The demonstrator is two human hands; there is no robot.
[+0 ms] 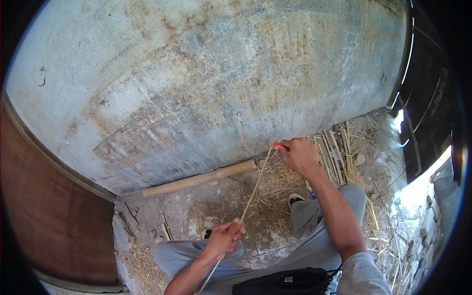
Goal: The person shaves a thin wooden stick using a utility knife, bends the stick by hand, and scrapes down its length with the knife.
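Bamboo strip (253, 189): we are stretching it taut between both hands, above the straw-littered floor (206, 211).
Left hand (223, 238): grip clenching its lower part.
Right hand (299, 155): grip pinching the top, apparently with a red tool (280, 145).

Both hands fisted: left hand (224, 238) near lap, right hand (299, 154) extended fwd.

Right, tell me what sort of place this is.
Probably a rough outdoor work corner or shed yard. A weathered, stained concrete wall rises over a cracked floor strewn with straw, a thick bamboo pole lies at its base, and split cane strips are piled to the right.
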